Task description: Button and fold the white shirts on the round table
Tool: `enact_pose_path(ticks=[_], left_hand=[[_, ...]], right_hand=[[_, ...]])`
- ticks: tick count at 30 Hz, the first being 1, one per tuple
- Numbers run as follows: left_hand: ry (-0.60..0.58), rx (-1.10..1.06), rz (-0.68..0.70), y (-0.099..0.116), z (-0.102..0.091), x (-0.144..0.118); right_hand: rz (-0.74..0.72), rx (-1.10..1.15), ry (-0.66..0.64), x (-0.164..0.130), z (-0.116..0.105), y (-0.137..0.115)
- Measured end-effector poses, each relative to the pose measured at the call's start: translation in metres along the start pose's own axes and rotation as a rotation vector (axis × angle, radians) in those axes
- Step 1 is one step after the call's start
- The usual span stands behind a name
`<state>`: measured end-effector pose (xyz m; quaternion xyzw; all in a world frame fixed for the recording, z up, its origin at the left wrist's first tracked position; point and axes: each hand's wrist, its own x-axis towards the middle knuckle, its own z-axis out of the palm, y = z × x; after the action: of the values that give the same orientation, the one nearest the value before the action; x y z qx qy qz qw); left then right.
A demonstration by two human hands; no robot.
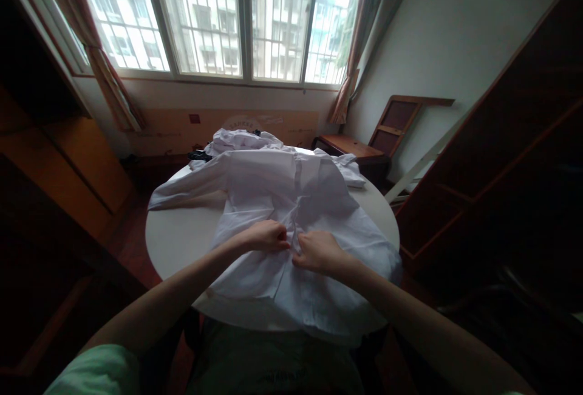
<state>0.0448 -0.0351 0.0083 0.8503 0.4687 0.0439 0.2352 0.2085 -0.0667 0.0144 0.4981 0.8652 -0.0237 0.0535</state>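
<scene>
A white long-sleeved garment, like a shirt or coat [259,182], lies spread over the round table, one sleeve stretched out to the left. Its front edges meet along a line down the middle. My left hand [268,236] is closed on the cloth just left of that line. Close beside it, my right hand [319,251] pinches the cloth on the right side. The fingertips of both hands nearly meet, and the small part between them is too hidden to make out. The lower hem hangs over the near table edge.
A heap of white clothes [241,140] lies at the table's [177,231] far side, with a folded white garment [350,170] at the far right. Beyond stand a wooden chair [364,147] and a window. Dark wooden furniture [455,200] rises on the right, a cabinet [77,164] on the left.
</scene>
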Motion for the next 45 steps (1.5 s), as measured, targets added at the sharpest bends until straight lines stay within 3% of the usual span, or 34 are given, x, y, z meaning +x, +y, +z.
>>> enact_pose_path(ticks=[5, 9, 14, 22, 30, 39, 45], left_hand=[[-0.003, -0.296, -0.031, -0.007, 0.005, 0.008], [0.014, -0.545, -0.016, -0.009, 0.017, 0.011], [0.094, -0.703, 0.017, -0.009, 0.026, 0.011], [0.134, -0.883, -0.063, -0.007, 0.021, 0.005], [0.063, -0.918, -0.023, -0.008, 0.029, 0.007], [0.11, -0.811, 0.019, -0.005, 0.034, 0.01], [0.136, -0.807, -0.007, -0.007, 0.037, 0.011]], right_hand=[[-0.006, 0.059, -0.013, -0.001, -0.003, 0.012], [0.134, 0.201, 0.093, 0.003, -0.011, 0.021], [0.222, 0.25, 0.256, 0.005, -0.02, 0.012], [0.158, 0.429, 0.301, 0.008, 0.005, 0.008], [0.161, 0.929, 0.32, 0.012, 0.036, 0.02], [0.134, 1.035, 0.376, 0.011, 0.042, 0.022], [0.161, 1.129, 0.343, 0.008, 0.04, 0.022]])
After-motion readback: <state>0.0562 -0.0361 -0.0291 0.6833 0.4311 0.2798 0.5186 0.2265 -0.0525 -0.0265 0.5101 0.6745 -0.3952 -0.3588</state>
